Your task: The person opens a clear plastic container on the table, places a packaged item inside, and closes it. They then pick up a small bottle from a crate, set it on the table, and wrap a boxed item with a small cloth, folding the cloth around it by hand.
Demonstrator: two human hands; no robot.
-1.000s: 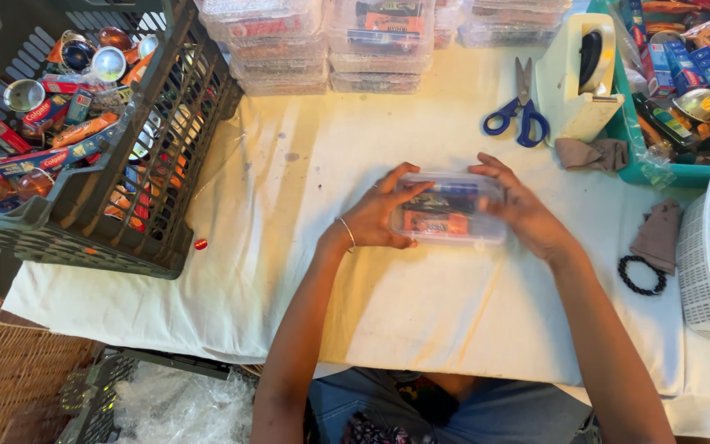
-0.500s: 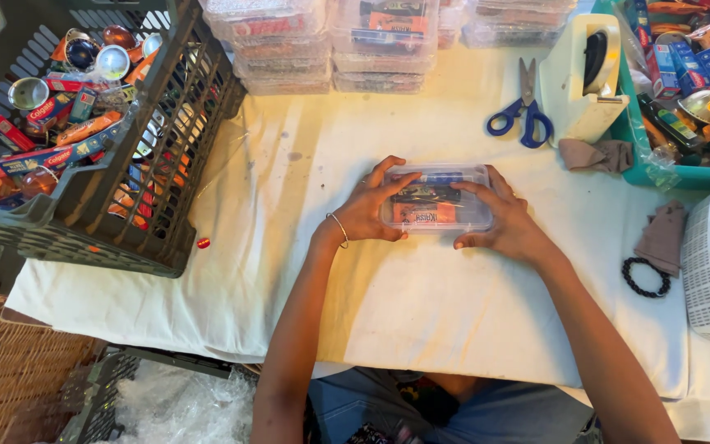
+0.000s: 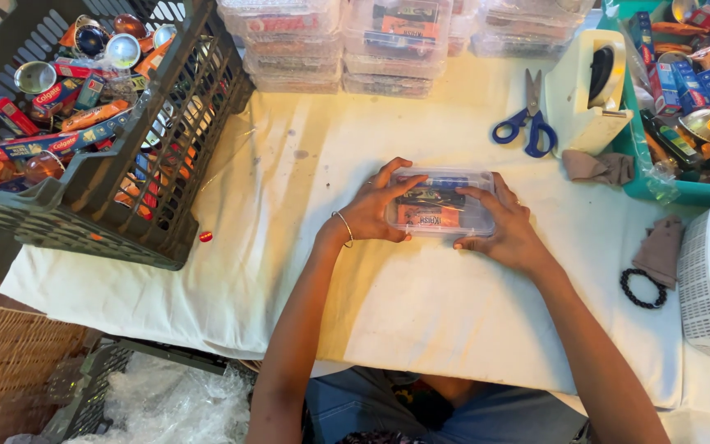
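Both hands, left hand (image 3: pixel 371 210) and right hand (image 3: pixel 507 230), clasping clear lidded box (image 3: pixel 441 203) at mid-table (image 3: pixel 421 329). Lid-pressing step, judging by thumbs on top. Next: even pressure along rim.

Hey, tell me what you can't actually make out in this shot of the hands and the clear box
- Clear plastic box, head view: whether its lid is snapped shut; left hand and right hand cover both ends.
- Its contents: blurred through the lid, too small to identify.
- White basket: cut off by the right edge.
- Stacked clear boxes: cut off by the top edge.
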